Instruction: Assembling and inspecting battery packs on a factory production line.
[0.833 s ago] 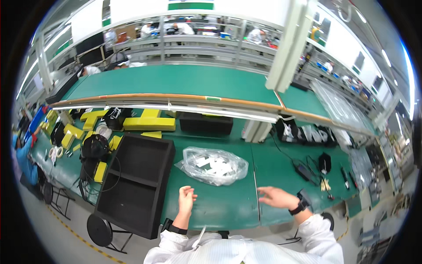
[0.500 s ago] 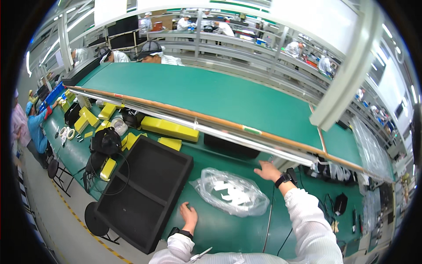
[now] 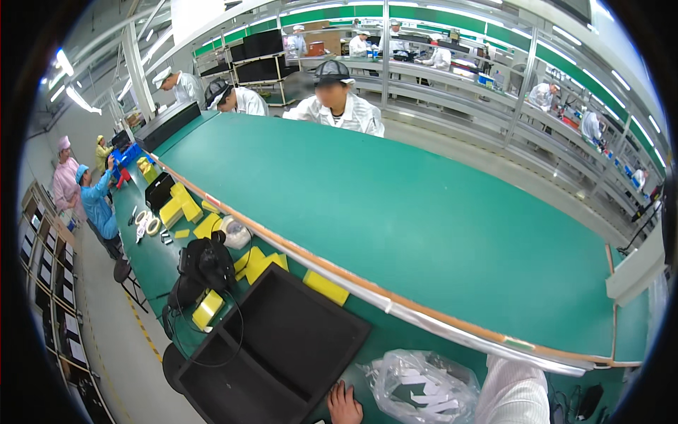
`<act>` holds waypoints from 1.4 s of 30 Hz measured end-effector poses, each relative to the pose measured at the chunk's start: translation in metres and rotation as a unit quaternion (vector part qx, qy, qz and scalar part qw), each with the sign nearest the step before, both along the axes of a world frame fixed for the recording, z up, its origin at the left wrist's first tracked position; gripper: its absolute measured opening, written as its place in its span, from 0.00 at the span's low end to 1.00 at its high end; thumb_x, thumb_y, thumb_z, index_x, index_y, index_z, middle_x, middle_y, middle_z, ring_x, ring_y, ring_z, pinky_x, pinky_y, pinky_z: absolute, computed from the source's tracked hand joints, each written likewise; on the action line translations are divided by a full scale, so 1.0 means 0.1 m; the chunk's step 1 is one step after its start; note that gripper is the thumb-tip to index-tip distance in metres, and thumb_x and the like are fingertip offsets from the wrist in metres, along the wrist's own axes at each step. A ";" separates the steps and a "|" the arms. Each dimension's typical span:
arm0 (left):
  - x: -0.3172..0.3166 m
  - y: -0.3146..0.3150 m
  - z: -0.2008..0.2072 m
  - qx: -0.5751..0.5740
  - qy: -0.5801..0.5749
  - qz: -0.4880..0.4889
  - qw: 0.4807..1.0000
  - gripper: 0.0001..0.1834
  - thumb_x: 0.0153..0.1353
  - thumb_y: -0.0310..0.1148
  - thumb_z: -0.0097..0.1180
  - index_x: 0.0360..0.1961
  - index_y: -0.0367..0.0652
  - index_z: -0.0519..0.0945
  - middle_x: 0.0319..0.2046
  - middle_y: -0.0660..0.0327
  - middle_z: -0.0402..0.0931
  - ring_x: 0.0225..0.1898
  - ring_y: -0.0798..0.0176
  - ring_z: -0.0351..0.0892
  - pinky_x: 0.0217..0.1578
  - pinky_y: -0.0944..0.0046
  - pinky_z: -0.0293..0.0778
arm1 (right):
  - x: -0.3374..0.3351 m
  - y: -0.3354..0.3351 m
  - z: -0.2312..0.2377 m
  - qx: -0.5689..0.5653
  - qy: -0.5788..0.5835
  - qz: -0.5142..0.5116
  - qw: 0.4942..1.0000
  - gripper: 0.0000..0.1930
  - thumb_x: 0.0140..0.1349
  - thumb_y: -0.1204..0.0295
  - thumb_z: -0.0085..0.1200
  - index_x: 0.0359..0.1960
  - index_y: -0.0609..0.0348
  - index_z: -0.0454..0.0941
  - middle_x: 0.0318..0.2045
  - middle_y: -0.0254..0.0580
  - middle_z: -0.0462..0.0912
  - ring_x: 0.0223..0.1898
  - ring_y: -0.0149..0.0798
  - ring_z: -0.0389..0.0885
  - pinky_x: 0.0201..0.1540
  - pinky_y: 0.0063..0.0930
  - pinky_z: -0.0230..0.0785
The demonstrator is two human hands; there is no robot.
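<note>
Resting at the lower edge of the view, the left hand [image 3: 344, 404] lies flat on the green tabletop [image 3: 395, 339], fingers loosely spread and holding nothing, just between the black tray [image 3: 282, 346] and the clear bag [image 3: 422, 387]. The right hand is out of sight; only its white sleeve [image 3: 514, 389] shows, rising just right of the bag, so I cannot tell whether those fingers are open or closed.

The bag sits on the tabletop directly in front of the person, crumpled, with small white pieces inside. By the look of it the work has barely begun: the tray's compartments appear empty and the pieces seem all to be in the bag, so nearly everything looks left to do.

Room is tight. The tray's raised rim stands just left of the hand, the bag just right, and a rail [image 3: 424, 321] edges the conveyor [image 3: 395, 212] close behind both. Yellow blocks [image 3: 263, 263] and a black device [image 3: 206, 263] with cables crowd the tabletop farther left.
</note>
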State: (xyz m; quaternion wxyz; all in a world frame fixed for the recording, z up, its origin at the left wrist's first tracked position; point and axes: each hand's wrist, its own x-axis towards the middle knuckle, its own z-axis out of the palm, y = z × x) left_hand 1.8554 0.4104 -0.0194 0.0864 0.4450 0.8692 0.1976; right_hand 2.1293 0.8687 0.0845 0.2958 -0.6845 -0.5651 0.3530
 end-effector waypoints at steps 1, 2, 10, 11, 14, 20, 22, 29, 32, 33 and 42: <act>0.00 -0.01 -0.01 -0.002 0.005 0.002 1.000 0.38 0.50 0.36 0.57 0.63 0.37 0.63 0.66 0.44 0.56 0.69 0.40 0.50 0.67 0.37 0.46 | -0.07 0.00 -0.01 -0.002 0.012 -0.004 1.000 0.31 0.67 0.52 0.49 0.62 0.66 0.66 0.60 0.55 0.72 0.60 0.52 0.70 0.65 0.42 0.60; 0.00 0.00 -0.01 -0.006 0.012 0.004 1.000 0.37 0.50 0.37 0.56 0.63 0.37 0.64 0.65 0.44 0.57 0.68 0.40 0.52 0.66 0.37 0.48 | -0.04 0.02 -0.07 -0.004 0.020 -0.017 1.000 0.31 0.67 0.53 0.49 0.61 0.66 0.66 0.59 0.55 0.72 0.60 0.52 0.70 0.65 0.42 0.60; -0.04 0.04 0.00 0.008 -0.004 0.017 1.000 0.30 0.56 0.41 0.50 0.60 0.41 0.69 0.65 0.45 0.60 0.66 0.40 0.57 0.64 0.37 0.54 | -0.10 0.11 -0.25 -0.015 0.072 -0.064 0.995 0.30 0.67 0.53 0.49 0.61 0.65 0.66 0.59 0.54 0.72 0.60 0.52 0.71 0.65 0.42 0.61; -0.04 0.04 0.02 0.017 0.007 0.016 1.000 0.29 0.58 0.42 0.48 0.60 0.42 0.69 0.65 0.45 0.60 0.66 0.40 0.57 0.64 0.38 0.54 | -0.09 0.09 -0.27 -0.018 0.078 -0.068 0.994 0.30 0.67 0.53 0.49 0.61 0.65 0.66 0.59 0.54 0.72 0.60 0.51 0.71 0.64 0.42 0.62; -0.03 0.05 -0.02 0.031 0.027 0.019 0.999 0.28 0.60 0.43 0.45 0.60 0.43 0.70 0.65 0.45 0.60 0.67 0.40 0.58 0.63 0.38 0.55 | -0.13 0.07 -0.30 -0.020 0.092 -0.077 0.993 0.30 0.67 0.53 0.49 0.61 0.65 0.66 0.59 0.54 0.73 0.59 0.51 0.71 0.64 0.42 0.62; -0.01 0.02 -0.11 0.037 0.035 0.014 0.999 0.28 0.61 0.44 0.42 0.61 0.44 0.70 0.66 0.45 0.60 0.67 0.41 0.58 0.63 0.36 0.54 | -0.16 0.03 -0.34 -0.026 0.120 -0.090 0.988 0.29 0.67 0.53 0.49 0.61 0.64 0.66 0.58 0.53 0.73 0.59 0.51 0.71 0.64 0.42 0.63; -0.01 0.00 -0.12 0.044 0.031 0.014 0.998 0.28 0.61 0.44 0.41 0.61 0.43 0.69 0.66 0.45 0.60 0.67 0.41 0.58 0.63 0.35 0.54 | -0.18 0.01 -0.35 -0.026 0.130 -0.094 0.987 0.29 0.67 0.53 0.49 0.61 0.64 0.66 0.58 0.53 0.73 0.59 0.51 0.71 0.64 0.42 0.63; -0.02 0.00 -0.13 0.141 -0.068 0.004 0.988 0.33 0.61 0.35 0.47 0.66 0.34 0.59 0.68 0.41 0.52 0.68 0.37 0.52 0.66 0.40 0.49 | -0.19 -0.02 -0.37 -0.030 0.168 -0.109 0.979 0.29 0.67 0.54 0.50 0.61 0.63 0.67 0.58 0.52 0.73 0.59 0.50 0.72 0.63 0.42 0.64; -0.05 -0.02 -0.02 -0.015 0.014 -0.034 0.999 0.32 0.60 0.35 0.47 0.65 0.33 0.60 0.67 0.40 0.54 0.67 0.37 0.52 0.66 0.40 0.48 | -0.23 -0.04 -0.37 -0.029 0.187 -0.111 0.976 0.29 0.67 0.54 0.50 0.61 0.63 0.67 0.58 0.52 0.74 0.58 0.50 0.72 0.63 0.42 0.64; -0.04 -0.03 0.00 -0.020 0.001 -0.035 0.999 0.32 0.59 0.35 0.49 0.64 0.33 0.62 0.66 0.39 0.55 0.67 0.36 0.52 0.66 0.39 0.47 | -0.22 -0.06 -0.35 -0.030 0.193 -0.113 0.974 0.29 0.67 0.54 0.50 0.61 0.63 0.67 0.57 0.52 0.74 0.58 0.50 0.72 0.63 0.42 0.64; 0.03 0.00 -0.17 0.158 -0.151 0.037 0.975 0.35 0.55 0.36 0.52 0.65 0.40 0.63 0.69 0.48 0.53 0.69 0.43 0.50 0.67 0.41 0.46 | -0.28 -0.11 -0.35 -0.028 0.260 -0.118 0.958 0.28 0.67 0.54 0.50 0.60 0.62 0.67 0.57 0.51 0.74 0.58 0.49 0.73 0.62 0.41 0.65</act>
